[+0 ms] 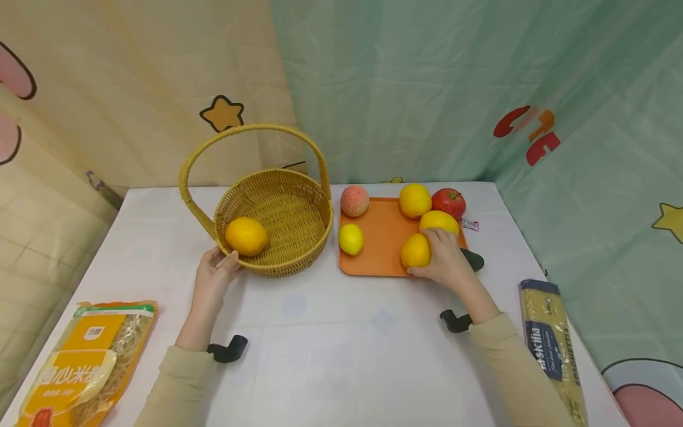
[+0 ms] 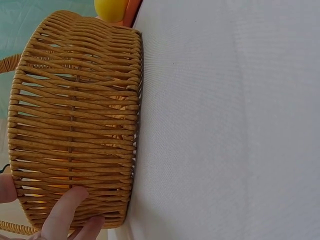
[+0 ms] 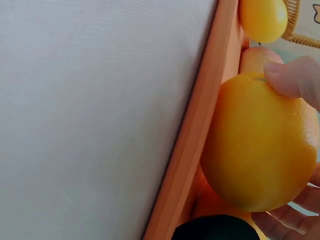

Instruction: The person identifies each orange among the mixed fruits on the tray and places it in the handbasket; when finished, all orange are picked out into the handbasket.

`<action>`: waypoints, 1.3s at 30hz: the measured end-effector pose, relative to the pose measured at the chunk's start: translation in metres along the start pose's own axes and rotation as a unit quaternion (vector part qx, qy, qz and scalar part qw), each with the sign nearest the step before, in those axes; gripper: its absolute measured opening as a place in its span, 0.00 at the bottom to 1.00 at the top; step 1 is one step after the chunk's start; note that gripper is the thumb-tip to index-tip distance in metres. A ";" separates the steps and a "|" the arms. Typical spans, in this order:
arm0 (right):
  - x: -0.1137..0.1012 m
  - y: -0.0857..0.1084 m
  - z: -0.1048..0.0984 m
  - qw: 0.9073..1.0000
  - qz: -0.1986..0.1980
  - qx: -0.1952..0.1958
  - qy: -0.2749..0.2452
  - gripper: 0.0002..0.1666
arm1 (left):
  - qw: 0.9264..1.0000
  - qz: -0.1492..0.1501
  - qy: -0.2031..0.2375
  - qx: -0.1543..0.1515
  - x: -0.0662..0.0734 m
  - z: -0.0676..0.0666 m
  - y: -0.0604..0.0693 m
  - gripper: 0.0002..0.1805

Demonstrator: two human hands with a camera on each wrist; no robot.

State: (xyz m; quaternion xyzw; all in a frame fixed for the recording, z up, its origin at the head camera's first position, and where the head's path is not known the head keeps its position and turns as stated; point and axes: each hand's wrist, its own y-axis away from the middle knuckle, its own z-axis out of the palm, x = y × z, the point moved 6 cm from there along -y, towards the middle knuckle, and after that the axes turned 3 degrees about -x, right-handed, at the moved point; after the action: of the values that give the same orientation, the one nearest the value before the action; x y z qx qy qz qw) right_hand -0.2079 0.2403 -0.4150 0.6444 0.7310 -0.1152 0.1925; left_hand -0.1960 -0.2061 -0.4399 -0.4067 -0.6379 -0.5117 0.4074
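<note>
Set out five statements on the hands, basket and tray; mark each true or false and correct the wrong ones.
1. The left hand grips the rim of the wicker basket. True.
2. The right hand holds the red apple. False: it holds a yellow fruit.
3. The spaghetti packet lies to the right of the orange tray. True.
4. The wicker basket has no fruit in it. False: one orange-yellow fruit lies inside.
5. The small lemon-yellow fruit is on the left side of the orange tray. True.
</note>
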 end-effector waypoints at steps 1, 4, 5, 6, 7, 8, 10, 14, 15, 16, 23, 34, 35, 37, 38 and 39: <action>-0.001 0.000 0.001 1.000 -0.001 0.004 0.001 0.52 | 1.000 0.002 0.002 -0.001 0.000 0.000 0.000 0.37; -0.002 0.000 0.002 1.000 -0.003 0.013 0.001 0.52 | 1.000 0.005 0.009 -0.005 0.000 0.001 -0.001 0.37; -0.002 0.000 0.003 1.000 -0.002 0.015 -0.002 0.52 | 1.000 0.005 0.011 -0.006 0.001 0.001 0.000 0.37; -0.003 0.000 0.003 1.000 0.000 0.017 -0.007 0.52 | 1.000 0.005 0.012 -0.006 0.001 0.001 -0.001 0.37; -0.003 0.000 0.003 1.000 0.004 0.019 -0.015 0.52 | 1.000 0.006 0.013 -0.007 0.001 0.001 0.000 0.38; -0.004 0.000 0.003 0.999 0.006 0.021 -0.024 0.52 | 1.000 0.005 0.012 -0.006 0.001 0.001 0.000 0.38; -0.006 0.000 0.002 0.998 0.013 0.025 -0.048 0.53 | 1.000 0.005 0.012 -0.007 0.001 0.001 0.000 0.38; -0.016 -0.004 0.001 0.994 0.017 0.033 -0.102 0.54 | 1.000 0.005 0.010 -0.007 0.002 0.000 0.000 0.38; -0.020 -0.006 0.001 0.993 0.017 0.033 -0.116 0.54 | 1.000 0.005 0.008 -0.007 0.002 0.000 0.000 0.38; -0.025 -0.008 0.001 0.990 0.014 0.033 -0.134 0.53 | 1.000 0.006 0.009 -0.007 0.002 0.000 0.000 0.38; -0.065 -0.023 0.007 0.971 0.005 0.010 -0.239 0.52 | 1.000 0.011 0.012 -0.009 0.001 0.000 0.000 0.37; -0.137 -0.051 0.025 0.937 -0.038 -0.039 -0.346 0.45 | 1.000 0.011 0.018 -0.008 0.000 0.000 0.000 0.37; -0.143 -0.054 0.027 0.934 -0.041 -0.045 -0.352 0.44 | 1.000 0.011 0.018 -0.008 0.001 0.000 0.001 0.37; -0.154 -0.059 0.031 0.932 -0.043 -0.055 -0.357 0.44 | 1.000 0.011 0.018 -0.008 0.001 0.001 0.001 0.37; -0.159 -0.061 0.034 0.931 -0.043 -0.060 -0.359 0.44 | 1.000 0.011 0.019 -0.008 0.001 0.001 0.001 0.37; -0.164 -0.063 0.036 0.930 -0.044 -0.065 -0.359 0.45 | 1.000 0.011 0.019 -0.008 0.001 0.001 0.001 0.37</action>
State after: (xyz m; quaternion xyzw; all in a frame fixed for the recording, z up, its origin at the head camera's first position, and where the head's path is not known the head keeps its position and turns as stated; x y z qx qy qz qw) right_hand -0.2498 0.0692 -0.3822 0.5136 0.6463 -0.2996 0.4782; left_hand -0.1955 -0.2045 -0.4389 -0.4071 -0.6217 -0.5195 0.4217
